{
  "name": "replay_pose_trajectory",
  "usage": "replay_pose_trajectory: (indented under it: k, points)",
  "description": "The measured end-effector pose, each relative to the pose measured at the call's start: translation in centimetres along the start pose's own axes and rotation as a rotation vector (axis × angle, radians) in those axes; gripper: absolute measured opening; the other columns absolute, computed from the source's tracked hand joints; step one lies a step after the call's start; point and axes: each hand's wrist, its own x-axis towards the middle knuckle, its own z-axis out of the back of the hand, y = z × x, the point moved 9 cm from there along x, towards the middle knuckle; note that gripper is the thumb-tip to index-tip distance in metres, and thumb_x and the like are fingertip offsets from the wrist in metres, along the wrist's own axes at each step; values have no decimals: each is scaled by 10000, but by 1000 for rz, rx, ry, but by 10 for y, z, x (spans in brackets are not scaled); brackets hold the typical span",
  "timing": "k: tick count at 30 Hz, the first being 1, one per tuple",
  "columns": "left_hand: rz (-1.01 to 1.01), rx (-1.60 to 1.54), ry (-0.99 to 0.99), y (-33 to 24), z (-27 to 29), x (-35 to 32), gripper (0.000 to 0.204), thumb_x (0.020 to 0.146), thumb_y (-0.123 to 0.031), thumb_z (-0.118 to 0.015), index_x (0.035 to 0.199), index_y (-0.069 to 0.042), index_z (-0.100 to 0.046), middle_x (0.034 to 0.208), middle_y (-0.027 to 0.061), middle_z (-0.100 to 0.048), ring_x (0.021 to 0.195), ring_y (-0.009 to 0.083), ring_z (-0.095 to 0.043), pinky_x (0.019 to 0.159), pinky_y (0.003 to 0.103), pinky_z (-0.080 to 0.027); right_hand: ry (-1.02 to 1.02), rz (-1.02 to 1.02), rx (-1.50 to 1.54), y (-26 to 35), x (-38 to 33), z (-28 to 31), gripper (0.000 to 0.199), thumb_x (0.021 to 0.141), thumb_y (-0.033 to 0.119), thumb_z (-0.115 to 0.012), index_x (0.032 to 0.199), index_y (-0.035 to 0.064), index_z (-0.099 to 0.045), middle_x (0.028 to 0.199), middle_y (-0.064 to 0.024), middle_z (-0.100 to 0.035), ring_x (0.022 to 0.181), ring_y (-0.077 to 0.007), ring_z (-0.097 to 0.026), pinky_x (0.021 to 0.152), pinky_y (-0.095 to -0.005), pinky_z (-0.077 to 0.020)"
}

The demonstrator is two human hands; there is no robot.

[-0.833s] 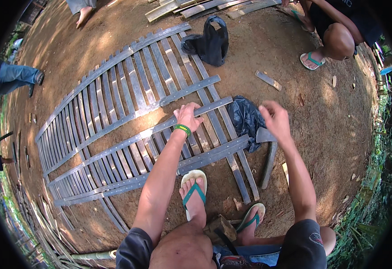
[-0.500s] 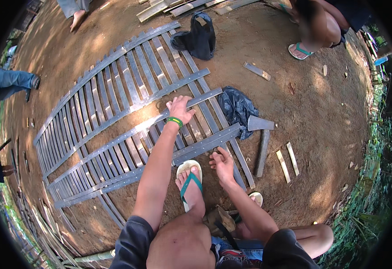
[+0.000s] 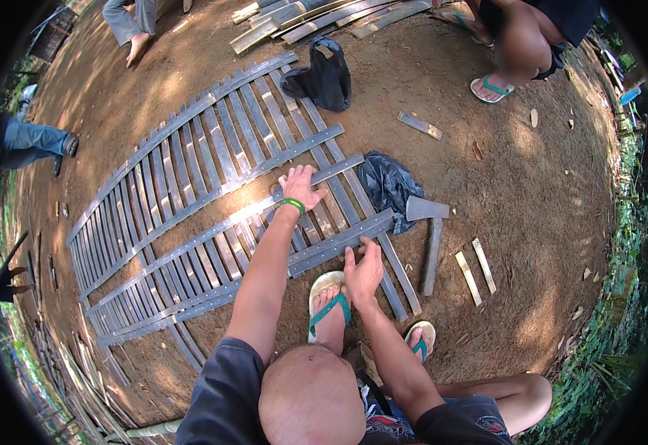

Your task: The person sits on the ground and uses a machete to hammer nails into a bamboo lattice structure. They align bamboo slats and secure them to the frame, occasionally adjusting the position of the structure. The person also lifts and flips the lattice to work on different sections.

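A slatted panel of dark bamboo strips (image 3: 253,173) lies on the ground, its slats crossed by several long rails. My left hand (image 3: 302,187), with a yellow-green wristband, rests with spread fingers over the second rail from the near side (image 3: 337,168), close to its right end. Just above my foot, my right hand (image 3: 364,268) has its fingers apart, their tips at the nearest doubled rail (image 3: 346,241). Neither hand grips anything visible. To the right lies an axe with a flat metal head (image 3: 427,208) and dark handle (image 3: 433,256).
A crumpled black plastic bag (image 3: 388,184) lies beside the panel's right end, and another black bag (image 3: 328,78) farther back. Loose bamboo pieces (image 3: 476,271) are on the right, split bamboo (image 3: 316,22) at the back. Other people's legs (image 3: 31,139) show around the edges.
My right hand has moved up to the near rail and turned with its fingers toward it. My left hand stays on the same rail. My sandalled foot has shifted right.
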Motion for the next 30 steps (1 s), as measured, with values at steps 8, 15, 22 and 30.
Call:
replay_pose_trajectory:
  k: [8, 15, 22, 30]
  points:
    - [-22, -43, -2, 3, 2, 0, 621, 689, -374, -852, 1202, -138, -595, 1213, 95, -608, 1203, 328, -517, 1010, 535, -327, 113, 334, -449, 45, 41, -35, 230, 863, 254, -719, 944, 40, -738, 945, -138, -663, 907, -324, -666, 818, -472, -483]
    - [-9, -132, -34, 2, 1, 1, 472, 750, -326, -795, 1158, -144, -643, 1156, 100, -633, 1188, 325, -534, 1020, 533, -326, 407, 297, -707, 44, 77, -75, 161, 833, 212, -699, 834, 65, -765, 918, -151, -747, 898, -316, -737, 855, -446, -538]
    - [23, -253, -48, 19, -1, 4, 240, 850, -262, -690, 1070, -165, -702, 1124, 76, -640, 1159, 306, -553, 1011, 518, -335, 471, 296, -686, 56, 79, -80, 336, 765, 372, -794, 839, 45, -763, 890, -180, -743, 852, -330, -740, 822, -437, -569]
    - [-34, -258, -124, 13, 3, 2, 226, 872, -233, -688, 1091, -177, -695, 1102, 72, -636, 1157, 300, -561, 978, 507, -346, 289, 374, -532, 41, 74, -68, 391, 731, 400, -817, 820, 28, -735, 891, -167, -720, 856, -325, -717, 838, -451, -547]
